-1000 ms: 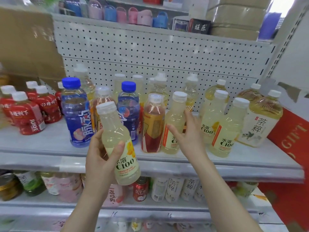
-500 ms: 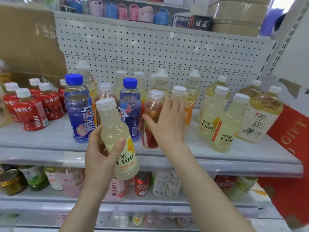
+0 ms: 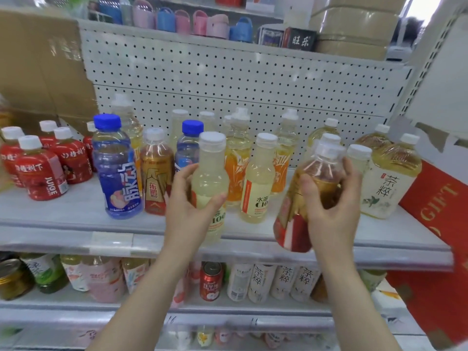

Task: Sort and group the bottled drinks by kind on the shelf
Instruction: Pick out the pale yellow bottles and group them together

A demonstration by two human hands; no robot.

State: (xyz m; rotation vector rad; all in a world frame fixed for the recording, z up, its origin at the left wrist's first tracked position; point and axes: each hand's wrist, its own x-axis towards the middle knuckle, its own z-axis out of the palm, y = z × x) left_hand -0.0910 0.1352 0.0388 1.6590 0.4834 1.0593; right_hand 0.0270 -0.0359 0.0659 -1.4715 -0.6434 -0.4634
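While our left hand [image 3: 188, 214] grips a C100 bottle [image 3: 210, 183] and our right hand [image 3: 329, 206] an amber bottle [image 3: 301, 198], mixed kinds remain at ten o'clock.

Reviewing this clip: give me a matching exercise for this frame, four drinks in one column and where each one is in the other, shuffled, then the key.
Things:
1. pale yellow C100 bottle
2. amber bottle with red label
3. blue-capped bottle
4. red can

Places:
A. standing on the lower shelf
B. held in the right hand, tilted
C. standing at the front of the middle shelf, left of both hands
D. held upright in the left hand

Pairs: 1-D, 2-B, 3-C, 4-A
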